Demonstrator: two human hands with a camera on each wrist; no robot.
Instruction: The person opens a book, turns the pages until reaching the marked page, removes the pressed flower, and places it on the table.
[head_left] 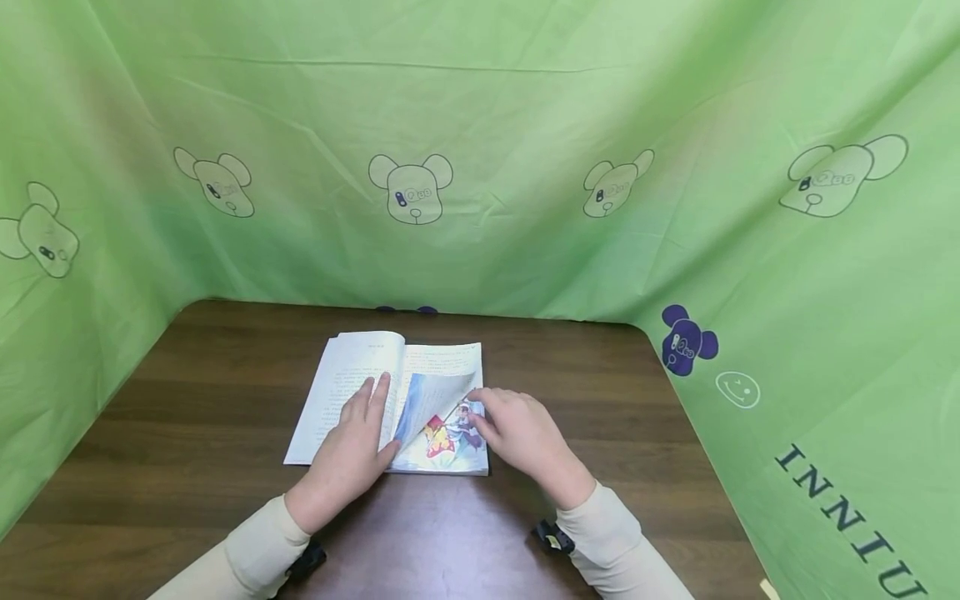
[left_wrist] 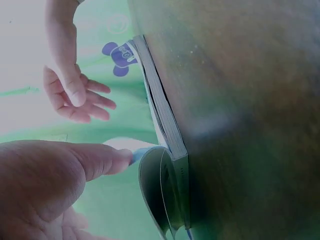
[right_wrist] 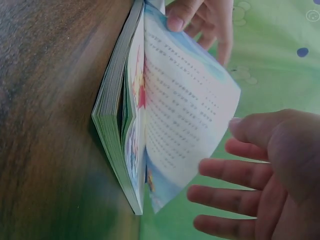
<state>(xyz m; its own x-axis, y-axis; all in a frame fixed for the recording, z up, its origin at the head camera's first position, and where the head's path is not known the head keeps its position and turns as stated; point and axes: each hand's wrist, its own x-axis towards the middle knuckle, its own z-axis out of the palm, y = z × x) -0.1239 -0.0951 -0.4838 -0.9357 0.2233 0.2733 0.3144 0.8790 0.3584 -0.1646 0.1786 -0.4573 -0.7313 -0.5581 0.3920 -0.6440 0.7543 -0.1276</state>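
Note:
A book (head_left: 442, 358) lies open on the table, a page (head_left: 442, 387) raised partway from its right side. Print and a blue border show on that page (right_wrist: 180, 90) in the right wrist view. A colour picture (head_left: 450, 437) lies beneath it. My left hand (head_left: 352, 450) rests on the left page, fingers extended, its thumb (left_wrist: 107, 157) against the raised page near the spine. My right hand (head_left: 521, 429) is at the outer edge of the raised page. Seen from the right wrist, its fingers (right_wrist: 235, 197) are apart and fairly straight, the thumb tip near the paper's edge.
The brown wooden table (head_left: 202, 400) extends around the book. A green cloth (head_left: 510, 250) with bear-head drawings hangs behind and at both sides. Dark devices sit at both wrists, one of them a black wrist mount (head_left: 553, 537).

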